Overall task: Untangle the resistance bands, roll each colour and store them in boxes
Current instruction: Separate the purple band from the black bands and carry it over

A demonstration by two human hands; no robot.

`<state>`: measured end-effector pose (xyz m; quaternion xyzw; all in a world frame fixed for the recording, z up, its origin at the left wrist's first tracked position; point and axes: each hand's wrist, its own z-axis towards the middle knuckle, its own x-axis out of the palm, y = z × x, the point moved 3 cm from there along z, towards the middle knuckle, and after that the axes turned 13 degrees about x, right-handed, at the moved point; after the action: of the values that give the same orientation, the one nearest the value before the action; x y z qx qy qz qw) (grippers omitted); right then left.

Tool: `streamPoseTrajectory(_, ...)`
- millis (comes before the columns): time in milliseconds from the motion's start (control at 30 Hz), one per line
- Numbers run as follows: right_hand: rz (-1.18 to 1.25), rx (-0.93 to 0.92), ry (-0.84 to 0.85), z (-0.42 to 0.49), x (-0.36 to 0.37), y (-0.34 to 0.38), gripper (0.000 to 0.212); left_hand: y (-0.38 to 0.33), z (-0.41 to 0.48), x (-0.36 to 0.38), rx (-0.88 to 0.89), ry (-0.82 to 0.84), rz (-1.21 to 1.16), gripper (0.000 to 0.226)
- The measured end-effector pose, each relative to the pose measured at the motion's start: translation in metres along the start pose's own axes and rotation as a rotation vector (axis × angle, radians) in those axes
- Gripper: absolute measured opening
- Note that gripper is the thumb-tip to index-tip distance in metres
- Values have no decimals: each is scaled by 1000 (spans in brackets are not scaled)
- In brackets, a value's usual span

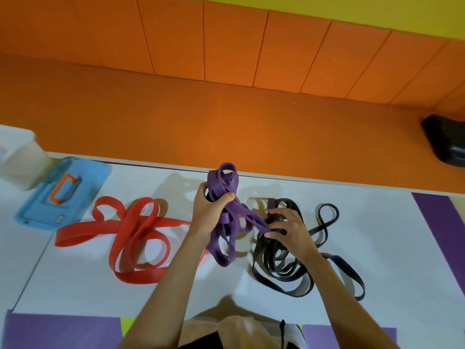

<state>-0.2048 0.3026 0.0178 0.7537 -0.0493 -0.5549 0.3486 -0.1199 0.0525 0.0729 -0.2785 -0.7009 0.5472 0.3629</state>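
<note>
The left hand [208,212] grips the tangled purple rubber resistance band [226,187], raised between the flat red band [136,230] on the left and the thin black bands [279,270] on the right. The right hand's [292,229] fingers seemingly pinch 1 purple strand.

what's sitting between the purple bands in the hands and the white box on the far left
The red band lies spread on the table between the white box and the purple bands, held by the left hand and right hand. A blue lid lies flat beside the box. Carried high, the purple likely clears both.
</note>
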Motion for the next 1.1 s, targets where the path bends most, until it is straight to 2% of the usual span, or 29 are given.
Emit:
streamPoseTrajectory(67, 72, 35, 9, -2, -5, 6, 9, 6, 2, -6, -32, -57, 7, 41)
streamPoseTrajectory(133, 212, 116, -53, -4, -16, 14, 3, 10, 5, -12, -42, -104, 23, 37)
streamPoseTrajectory(233, 440, 171, -45, -6, -31, 33, 14, 13, 6, -14, -19, -132, 49, 40)
streamPoseTrajectory(300, 536, 151, -113, -9, -43, 49, 19, 16, 6, -11, 1, -132, 65, 43)
streamPoseTrajectory(367, 355, 95, -260, -10, -56, 60, 19, 18, 4, -8, -2, -137, 63, 43)
streamPoseTrajectory(433, -24, 7, -396, -7, -68, 67, 19, 21, 3, -7, -17, -156, 38, 39)
streamPoseTrajectory(467, -69, -23, -387, -4, -72, 68, 21, 22, 4, -8, -18, -166, 29, 37)
streamPoseTrajectory(533, 123, 0, -250, -1, -82, 71, 23, 25, 5, -10, -20, -181, 32, 35)
streamPoseTrajectory(633, 205, 173, -120, 8, -89, 61, 31, 26, 4, -11, -30, -186, 39, 36)
streamPoseTrajectory(700, 441, 311, 130, 11, -86, 53, 32, 27, 3, -9, -39, -179, 41, 40)
streamPoseTrajectory(767, 656, 385, 240, 10, -84, 49, 39, 28, 3, -8, -38, -162, 45, 41)
streamPoseTrajectory(967, 792, 603, 194, 3, -58, 42, 42, 36, 0, -4, -35, -108, 75, 36)
streamPoseTrajectory(1100, 1010, 698, 99, -14, -35, 40, 36, 47, -6, 2, -73, 14, 165, 47)
